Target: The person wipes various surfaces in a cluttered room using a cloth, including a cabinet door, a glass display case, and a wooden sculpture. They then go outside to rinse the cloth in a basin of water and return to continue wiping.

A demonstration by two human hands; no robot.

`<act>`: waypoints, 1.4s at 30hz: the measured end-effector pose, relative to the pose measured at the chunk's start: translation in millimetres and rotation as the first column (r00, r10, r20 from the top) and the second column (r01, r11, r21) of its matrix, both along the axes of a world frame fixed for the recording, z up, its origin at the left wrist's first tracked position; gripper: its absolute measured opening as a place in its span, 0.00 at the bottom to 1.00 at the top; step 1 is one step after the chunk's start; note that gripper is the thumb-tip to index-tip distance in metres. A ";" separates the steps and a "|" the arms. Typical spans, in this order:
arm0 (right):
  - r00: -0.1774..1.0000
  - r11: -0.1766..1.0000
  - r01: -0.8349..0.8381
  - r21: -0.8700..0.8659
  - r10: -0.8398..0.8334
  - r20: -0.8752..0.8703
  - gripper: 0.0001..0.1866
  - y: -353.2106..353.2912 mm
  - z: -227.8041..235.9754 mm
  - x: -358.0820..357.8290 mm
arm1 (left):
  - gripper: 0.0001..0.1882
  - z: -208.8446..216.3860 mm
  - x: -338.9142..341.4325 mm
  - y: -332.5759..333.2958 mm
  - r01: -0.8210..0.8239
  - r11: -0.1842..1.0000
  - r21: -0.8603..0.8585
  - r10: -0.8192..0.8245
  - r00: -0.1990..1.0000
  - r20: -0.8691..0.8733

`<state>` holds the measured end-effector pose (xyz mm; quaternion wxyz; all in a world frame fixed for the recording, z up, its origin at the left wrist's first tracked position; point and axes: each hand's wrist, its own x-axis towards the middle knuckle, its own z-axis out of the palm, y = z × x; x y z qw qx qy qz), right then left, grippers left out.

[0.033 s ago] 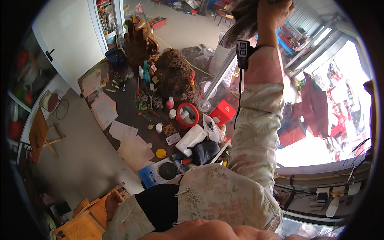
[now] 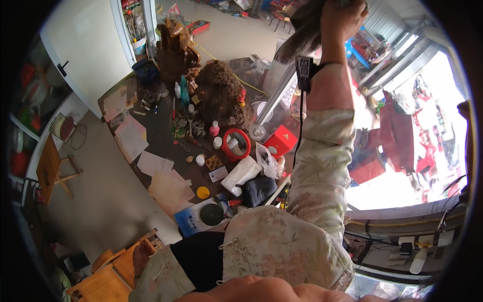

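My right arm stretches up to the top right. There my right hand is closed on a grey-brown cloth, which hangs to the left of the hand, next to a pale metal post. A black device with a cable sits at that wrist. Low on the left, my left hand lies against a wooden chair, its fingers curled at the chair's upper edge; part of the hand is in shadow.
On the dark table stand a carved wooden piece, a rough brown mound, a red-rimmed mirror, a red box and several bottles and papers. A wooden stool is at left, a bright window at right.
My right hand has shifted slightly left, and the cloth in it has swung and hangs a bit differently. The left hand and the table things have not moved.
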<state>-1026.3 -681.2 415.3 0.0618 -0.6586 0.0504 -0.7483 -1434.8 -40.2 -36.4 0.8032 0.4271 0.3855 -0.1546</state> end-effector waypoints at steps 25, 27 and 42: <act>0.887 0.910 -0.147 0.389 0.296 -0.356 0.26 10.5 -233.5 -30.7 | 0.07 9.0 3.2 -3.5 -0.046 0.978 -0.205 0.057 0.997 0.047; 0.933 0.951 -0.173 0.258 0.242 -0.268 0.24 6.1 -177.6 -25.1 | 0.08 15.6 10.4 -9.6 -0.096 0.976 -0.196 0.094 0.995 -0.021; 0.962 0.981 -0.167 0.099 0.184 -0.204 0.19 -1.6 -181.2 -13.9 | 0.10 7.5 7.2 -13.9 -0.105 0.985 -0.138 0.102 0.994 -0.026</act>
